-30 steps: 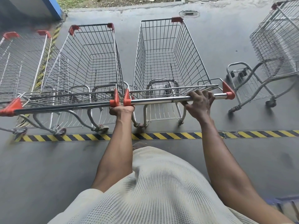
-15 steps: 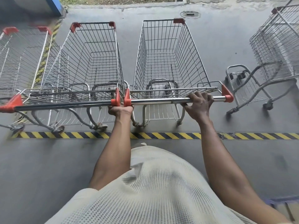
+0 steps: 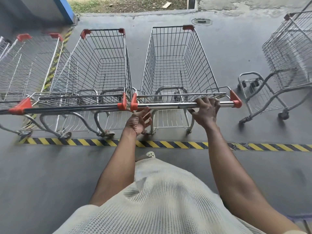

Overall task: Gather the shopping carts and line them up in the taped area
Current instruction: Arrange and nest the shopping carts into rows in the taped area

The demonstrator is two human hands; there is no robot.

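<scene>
Right hand (image 3: 205, 108): gripping the cart handle (image 3: 165, 105) near its right end.
Left hand (image 3: 139, 119): hanging loosely open just under the handle, holding nothing.
Cart (image 3: 177, 65): standing ahead of both hands, beyond the striped tape (image 3: 168, 144).

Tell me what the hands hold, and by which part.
The right hand grips the cart by its chrome handle bar, near the right end. The left hand holds nothing.

Left cart (image 3: 25, 68), middle cart (image 3: 101, 68), right cart (image 3: 177, 68) standing abreast just behind tape (image 3: 168, 144); stray cart (image 3: 290, 53) sitting well apart to the right.
</scene>
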